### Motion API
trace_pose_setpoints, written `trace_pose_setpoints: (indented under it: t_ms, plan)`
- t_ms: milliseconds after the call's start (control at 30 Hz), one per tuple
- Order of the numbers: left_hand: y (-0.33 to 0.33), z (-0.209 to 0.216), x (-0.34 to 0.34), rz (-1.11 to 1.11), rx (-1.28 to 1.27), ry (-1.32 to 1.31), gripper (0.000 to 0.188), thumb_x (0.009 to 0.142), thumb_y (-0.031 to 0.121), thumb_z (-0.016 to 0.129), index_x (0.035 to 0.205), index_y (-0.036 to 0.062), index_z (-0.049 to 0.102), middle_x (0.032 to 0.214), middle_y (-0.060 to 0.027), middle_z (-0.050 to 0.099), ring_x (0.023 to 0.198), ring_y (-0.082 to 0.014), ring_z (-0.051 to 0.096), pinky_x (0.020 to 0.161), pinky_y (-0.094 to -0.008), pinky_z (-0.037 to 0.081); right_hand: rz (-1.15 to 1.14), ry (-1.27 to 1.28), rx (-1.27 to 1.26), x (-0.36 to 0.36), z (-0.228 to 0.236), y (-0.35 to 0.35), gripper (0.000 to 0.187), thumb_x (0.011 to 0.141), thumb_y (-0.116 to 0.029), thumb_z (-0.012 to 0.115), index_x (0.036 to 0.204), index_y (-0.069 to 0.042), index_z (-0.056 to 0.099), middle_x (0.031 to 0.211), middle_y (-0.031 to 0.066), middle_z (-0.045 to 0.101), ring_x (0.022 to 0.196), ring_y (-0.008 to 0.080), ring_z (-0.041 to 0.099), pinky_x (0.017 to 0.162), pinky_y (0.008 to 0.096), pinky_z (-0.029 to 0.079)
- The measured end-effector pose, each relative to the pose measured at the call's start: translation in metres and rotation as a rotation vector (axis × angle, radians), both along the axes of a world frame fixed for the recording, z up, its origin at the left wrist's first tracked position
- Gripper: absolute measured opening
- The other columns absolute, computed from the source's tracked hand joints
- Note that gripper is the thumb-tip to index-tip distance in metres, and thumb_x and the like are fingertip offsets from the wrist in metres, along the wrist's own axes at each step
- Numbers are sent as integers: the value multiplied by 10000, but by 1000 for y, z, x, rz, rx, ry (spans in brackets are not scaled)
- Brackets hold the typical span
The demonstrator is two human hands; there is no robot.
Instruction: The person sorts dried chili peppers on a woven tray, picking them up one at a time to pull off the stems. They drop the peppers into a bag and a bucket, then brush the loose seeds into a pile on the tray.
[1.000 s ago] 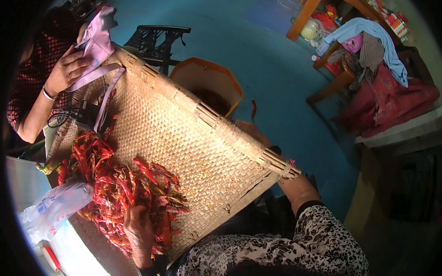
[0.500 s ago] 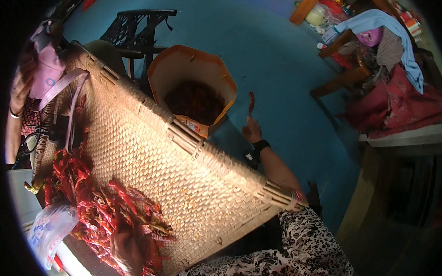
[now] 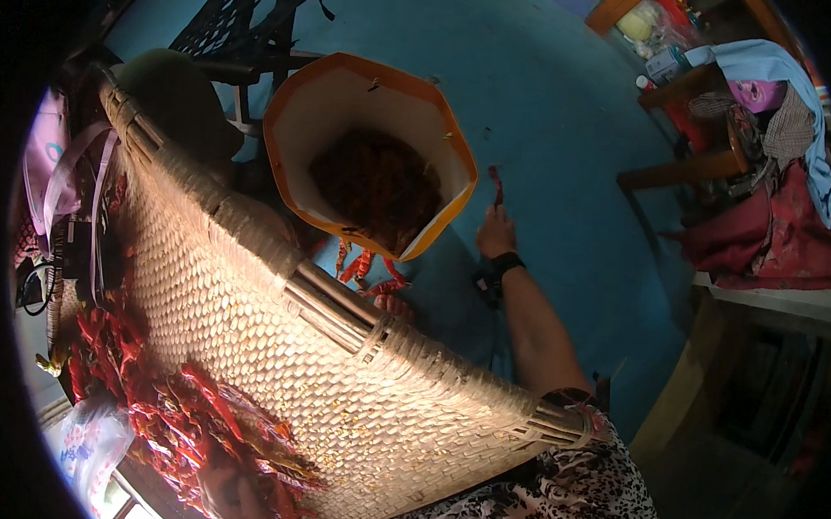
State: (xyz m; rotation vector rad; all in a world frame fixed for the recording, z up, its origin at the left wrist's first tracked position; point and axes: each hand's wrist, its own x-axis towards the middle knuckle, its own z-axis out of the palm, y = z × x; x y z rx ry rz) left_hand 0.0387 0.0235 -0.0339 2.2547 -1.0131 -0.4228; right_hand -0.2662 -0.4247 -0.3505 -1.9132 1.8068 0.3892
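My right hand [image 3: 497, 233] is closed on a thin dried red chili [image 3: 495, 184], which points up from the fingers. It is over the blue floor, right of a deep many-sided orange container [image 3: 463, 202] with a white inside. Dark reddish dried chilies [image 3: 377, 185] lie at the container's bottom. A large woven bamboo tray [image 3: 275, 346] slants across in front of me, with a heap of red chilies [image 3: 177, 407] on its left part. My left hand [image 3: 229, 486] is down among these chilies at the lower edge; shadow and blur hide its fingers.
Several chilies [image 3: 360, 267] show just below the container. A black chair [image 3: 240, 34] stands behind it. A pink bag with a strap [image 3: 53, 164] and a clear plastic bag [image 3: 93, 445] are at the left. A wooden chair piled with cloths [image 3: 757, 189] stands at the right.
The view has shifted, so the container looks larger and chilies below it have come into sight. My right hand still holds the chili. Another person's hand at the far left is no longer visible.
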Motion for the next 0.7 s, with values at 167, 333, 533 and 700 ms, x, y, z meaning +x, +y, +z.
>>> trace_pose_setpoints:
  t_ms: [167, 333, 533, 700]
  plan:
    - [-44, -2, -1, -199, 212, 69, 166, 765, 18, 564, 920, 25, 506, 902, -115, 526, 796, -228, 565, 723, -325, 473, 10, -47, -291, -115, -59, -25, 477, 943, -178, 450, 1353, 53, 368, 1409, 234, 336, 1265, 391, 378, 1035, 433, 373]
    - [-22, 10, 0, -131, 17, -228, 188, 729, 69, 591, 908, 25, 554, 981, -220, 595, 851, -368, 612, 739, -438, 495, -184, -694, -842, -4, 95, -10, 474, 971, -162, 387, 1386, 64, 353, 1437, 262, 317, 1276, 381, 398, 1037, 415, 371]
    - [-28, 21, 0, -91, 19, -184, 209, 697, 11, 659, 891, 35, 582, 870, -161, 591, 807, -344, 590, 688, -416, 486, 293, -897, -1038, 57, 232, 2, 392, 949, -71, 404, 1315, 56, 464, 1373, 258, 412, 1197, 375, 482, 987, 420, 415]
    - [-34, 24, -7, -172, -101, -201, 233, 695, 12, 700, 909, 48, 616, 857, -143, 612, 814, -342, 599, 712, -407, 495, 910, -690, -546, 36, 246, 7, 327, 891, -114, 573, 1209, -37, 585, 1227, 199, 564, 1128, 374, 528, 956, 438, 431]
